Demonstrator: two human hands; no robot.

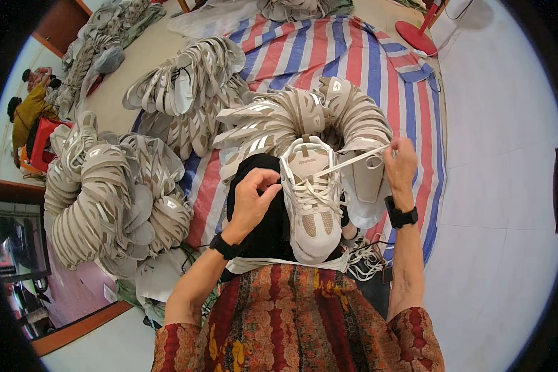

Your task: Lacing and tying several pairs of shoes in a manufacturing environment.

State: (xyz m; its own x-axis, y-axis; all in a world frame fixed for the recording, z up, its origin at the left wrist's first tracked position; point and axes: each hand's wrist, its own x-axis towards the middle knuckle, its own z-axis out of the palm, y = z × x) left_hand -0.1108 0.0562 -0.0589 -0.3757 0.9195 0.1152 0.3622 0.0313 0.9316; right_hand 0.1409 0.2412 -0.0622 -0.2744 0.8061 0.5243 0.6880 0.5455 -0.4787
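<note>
A cream and beige shoe upper lies in front of me over my black-clad lap, its toe toward me. Its pale lace is threaded through the eyelets. One end of the shoelace runs taut up to the right, pinched in the fingers of my right hand. My left hand is at the left edge of the shoe upper, thumb and forefinger curled together; whether a bit of lace is between them I cannot make out. Beyond the shoe upper curve long rows of nested uppers in the same colours.
More bundles of shoe uppers are heaped at the left and at the back left. A striped red, white and blue sheet covers the floor. Loose laces lie by my right forearm. A red round stand base is at the far right.
</note>
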